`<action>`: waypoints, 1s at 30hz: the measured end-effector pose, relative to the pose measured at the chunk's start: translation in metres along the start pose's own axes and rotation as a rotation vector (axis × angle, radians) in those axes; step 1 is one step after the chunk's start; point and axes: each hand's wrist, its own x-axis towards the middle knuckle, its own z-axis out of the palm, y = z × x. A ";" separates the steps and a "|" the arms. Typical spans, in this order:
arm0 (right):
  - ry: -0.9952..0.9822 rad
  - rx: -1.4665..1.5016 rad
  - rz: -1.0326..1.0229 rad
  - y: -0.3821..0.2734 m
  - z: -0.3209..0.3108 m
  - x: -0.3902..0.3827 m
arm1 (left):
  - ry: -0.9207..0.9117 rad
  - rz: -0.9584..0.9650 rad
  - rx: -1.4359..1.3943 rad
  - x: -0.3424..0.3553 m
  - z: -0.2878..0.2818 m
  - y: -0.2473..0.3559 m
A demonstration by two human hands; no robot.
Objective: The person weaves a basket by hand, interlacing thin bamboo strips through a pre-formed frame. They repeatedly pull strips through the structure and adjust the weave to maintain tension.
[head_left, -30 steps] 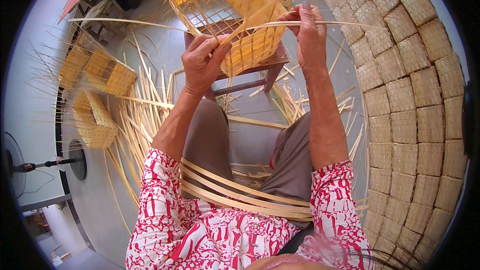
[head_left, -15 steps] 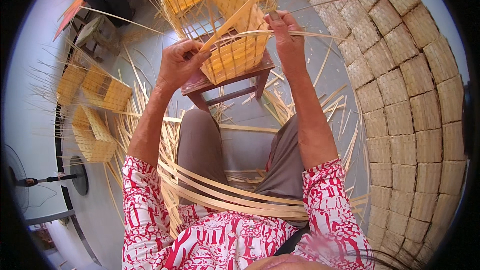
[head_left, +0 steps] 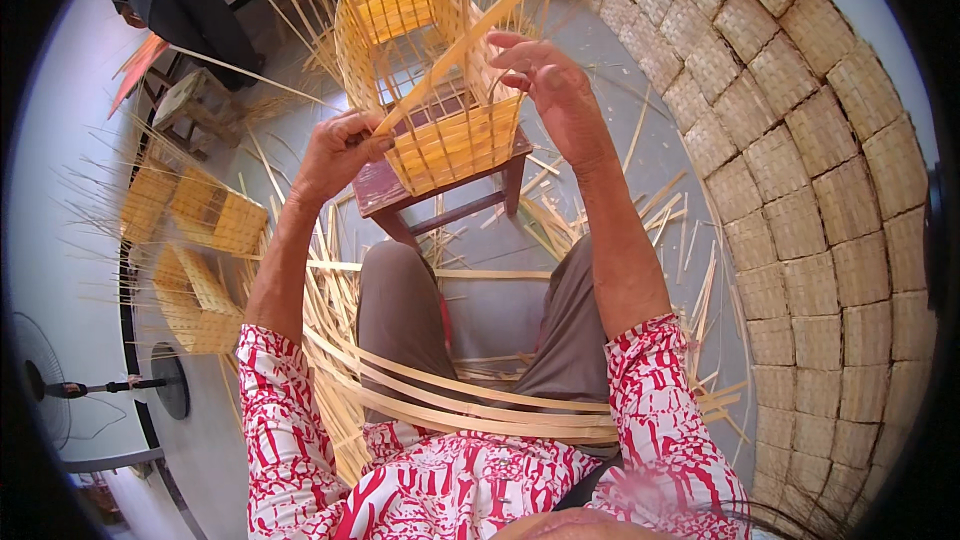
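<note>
A half-woven yellow bamboo basket (head_left: 455, 145) stands on a low dark-red wooden stool (head_left: 380, 190) before my knees, its thin stakes sticking up unwoven. My left hand (head_left: 340, 152) is at the basket's near left corner, pinching a wide flat bamboo strip (head_left: 455, 55) between thumb and fingers. From there the strip slants up to the right, across the stakes. My right hand (head_left: 555, 95) is at the near right corner, fingers apart and curved beside the stakes. One thin stake there looks bent over near the fingertips; contact is hard to make out.
Long bamboo strips (head_left: 480, 408) lie across my lap, and cut pieces litter the floor. Several part-woven baskets (head_left: 200, 295) stand at left, near a fan (head_left: 45, 390). Stacked woven blocks (head_left: 810, 240) line the right side. A person (head_left: 190, 5) bends over at the far left.
My right hand has let go of the thin strip it held across the basket's near side, and its fingers have opened. My left hand still pinches the wide strip. The view has shifted slightly.
</note>
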 end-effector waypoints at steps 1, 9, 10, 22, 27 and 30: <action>-0.005 0.133 -0.017 0.000 -0.003 0.000 | -0.006 -0.009 0.030 0.000 -0.001 0.001; -0.054 0.564 -0.131 -0.016 -0.014 0.009 | 0.012 0.002 0.013 -0.002 -0.002 -0.005; -0.067 0.593 -0.141 -0.016 -0.018 0.010 | 0.018 0.006 0.001 -0.001 -0.001 -0.005; 0.061 0.326 -0.277 -0.038 -0.057 0.012 | -0.027 -0.028 -0.020 -0.005 -0.012 -0.008; 0.446 0.257 -0.148 -0.005 -0.068 -0.001 | -0.048 -0.023 0.078 -0.004 -0.021 -0.018; 0.705 0.334 0.048 0.024 -0.072 -0.010 | -0.126 -0.093 0.170 0.000 -0.028 -0.010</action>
